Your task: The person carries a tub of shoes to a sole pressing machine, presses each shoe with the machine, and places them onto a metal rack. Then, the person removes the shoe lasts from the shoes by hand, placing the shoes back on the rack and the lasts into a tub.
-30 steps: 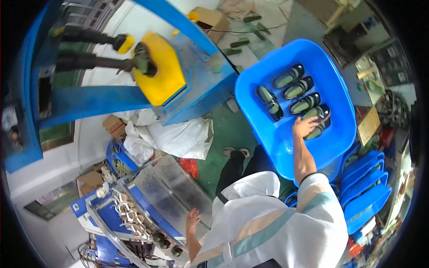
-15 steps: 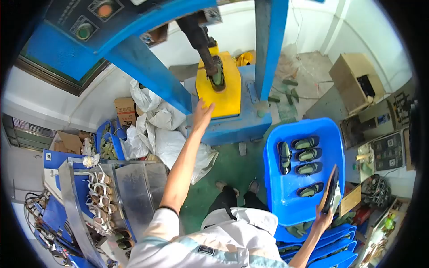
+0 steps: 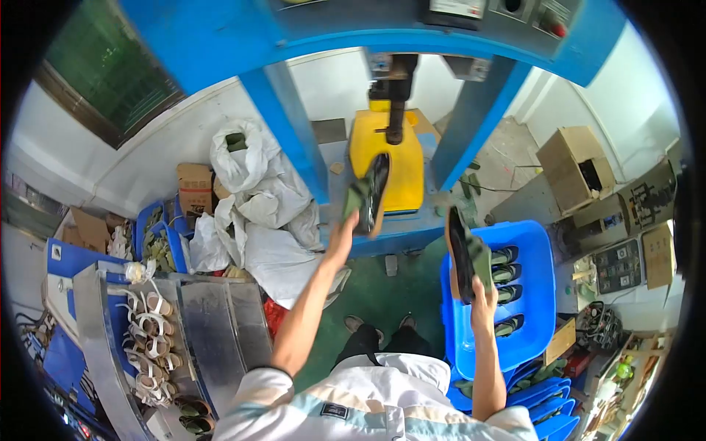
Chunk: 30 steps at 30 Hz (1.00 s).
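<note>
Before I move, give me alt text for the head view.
Left hand holds a dark shoe near a blue press's yellow block; right hand holds another by a blue tub of shoes. Pale sandals lie further left.

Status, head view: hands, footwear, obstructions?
Left hand holding first shoe before yellow block. Right hand holding second shoe, partly hiding blue tub. Black post above block; clearance unclear.
</note>
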{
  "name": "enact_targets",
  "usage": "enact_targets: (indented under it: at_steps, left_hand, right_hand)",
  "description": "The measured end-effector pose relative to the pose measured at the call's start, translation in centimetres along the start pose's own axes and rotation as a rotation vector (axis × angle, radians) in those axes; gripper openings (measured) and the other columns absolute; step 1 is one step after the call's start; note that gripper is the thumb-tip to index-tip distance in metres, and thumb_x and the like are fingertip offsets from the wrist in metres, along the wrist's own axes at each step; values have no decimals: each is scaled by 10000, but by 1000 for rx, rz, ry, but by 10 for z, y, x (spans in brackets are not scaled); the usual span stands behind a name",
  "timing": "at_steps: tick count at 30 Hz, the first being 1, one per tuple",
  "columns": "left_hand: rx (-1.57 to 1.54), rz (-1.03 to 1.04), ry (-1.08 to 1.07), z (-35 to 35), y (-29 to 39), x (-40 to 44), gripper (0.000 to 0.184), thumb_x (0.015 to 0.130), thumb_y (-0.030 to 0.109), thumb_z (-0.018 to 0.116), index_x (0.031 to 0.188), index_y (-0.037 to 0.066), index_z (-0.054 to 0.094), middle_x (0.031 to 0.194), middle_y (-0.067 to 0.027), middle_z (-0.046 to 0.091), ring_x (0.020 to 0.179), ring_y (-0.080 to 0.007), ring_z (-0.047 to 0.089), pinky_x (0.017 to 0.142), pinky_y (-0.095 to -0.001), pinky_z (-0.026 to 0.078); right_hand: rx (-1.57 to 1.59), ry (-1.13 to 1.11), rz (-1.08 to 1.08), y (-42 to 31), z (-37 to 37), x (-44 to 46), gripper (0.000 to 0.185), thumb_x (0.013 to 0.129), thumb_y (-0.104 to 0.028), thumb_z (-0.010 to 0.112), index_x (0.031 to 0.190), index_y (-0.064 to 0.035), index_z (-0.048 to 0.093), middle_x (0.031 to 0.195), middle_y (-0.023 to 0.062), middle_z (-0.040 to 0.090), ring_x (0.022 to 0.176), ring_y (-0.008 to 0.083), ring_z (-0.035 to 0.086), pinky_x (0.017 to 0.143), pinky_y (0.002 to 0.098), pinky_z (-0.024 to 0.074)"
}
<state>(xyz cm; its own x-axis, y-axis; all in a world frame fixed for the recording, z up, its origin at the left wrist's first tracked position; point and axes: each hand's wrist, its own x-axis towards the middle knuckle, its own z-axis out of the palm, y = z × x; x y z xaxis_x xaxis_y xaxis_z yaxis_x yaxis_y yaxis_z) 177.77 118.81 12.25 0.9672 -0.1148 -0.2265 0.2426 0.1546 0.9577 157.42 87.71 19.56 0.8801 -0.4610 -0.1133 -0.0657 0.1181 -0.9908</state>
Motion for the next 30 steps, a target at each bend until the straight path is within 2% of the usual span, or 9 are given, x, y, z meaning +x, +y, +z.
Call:
enact_targets:
  at_steps: [2,5,8,11,16,19,23,28,30]
  left_hand:
    - [-15,10,2,-31,3,-89,449,994,377,497,1137,-33,608,1035,9,596,956,-81,508,853,-273,424]
    - [87,-260,206,-86,-38,-216,406,974,398,516,1000,2,604,823,49,542,776,-96,489,670,-295,416]
    - [-1,-373,601,-114,-102,-335,521,918,463,596,1110,-20,612,991,-46,621,868,-129,561,762,-279,452]
    - [-165,-467,869,-125,-148,-441,593,896,416,659,1288,-1,506,1152,-121,611,985,-221,630,818,-316,519]
    - [-513,-411,1486,-80,-175,-547,559,913,471,601,1278,53,535,1166,-64,624,983,-204,633,835,-324,508]
    - [-716,-140,1522,-46,-181,-570,569,913,550,546,1278,115,514,1135,-54,608,908,-203,619,716,-301,505]
    - [-963,-254,1873,-21,-224,-586,535,921,618,441,1243,206,551,1010,24,625,852,-168,609,644,-291,483]
    - [-1129,-265,1772,-20,-284,-597,519,910,621,422,1216,231,575,1027,45,634,817,-152,592,610,-292,468]
    - [-1130,-248,1664,-13,-302,-609,502,911,608,418,1213,240,578,1038,46,636,811,-147,596,605,-288,469]
  right_hand:
    - [-206,-97,-115,-2,48,45,288,927,-224,619,1105,3,620,912,-6,608,828,79,499,732,257,425]
    - [-381,-96,-275,-1,123,109,350,892,-259,651,1106,17,616,812,56,629,744,128,522,675,300,444]
    - [-514,-72,-517,5,187,167,396,881,-279,657,1132,23,606,812,153,657,697,215,605,646,359,478]
    - [-617,-165,-527,12,228,213,410,881,-276,657,1147,31,600,821,184,676,716,265,662,646,393,497]
    - [-473,-136,-624,20,261,231,454,867,-285,680,1144,62,585,786,185,681,710,273,679,651,389,508]
    - [-501,-20,-712,24,259,226,486,853,-311,698,1129,73,587,799,184,683,733,275,683,679,372,514]
    - [-643,-172,-491,18,251,220,555,836,-363,715,1144,82,591,940,236,685,864,322,689,736,368,519]
    - [-752,71,-719,78,250,260,511,848,-370,706,1112,57,612,900,243,686,853,346,690,727,390,518]
    - [-597,-17,-802,42,258,229,485,846,-323,719,1153,32,596,1059,222,657,989,325,633,852,392,482]
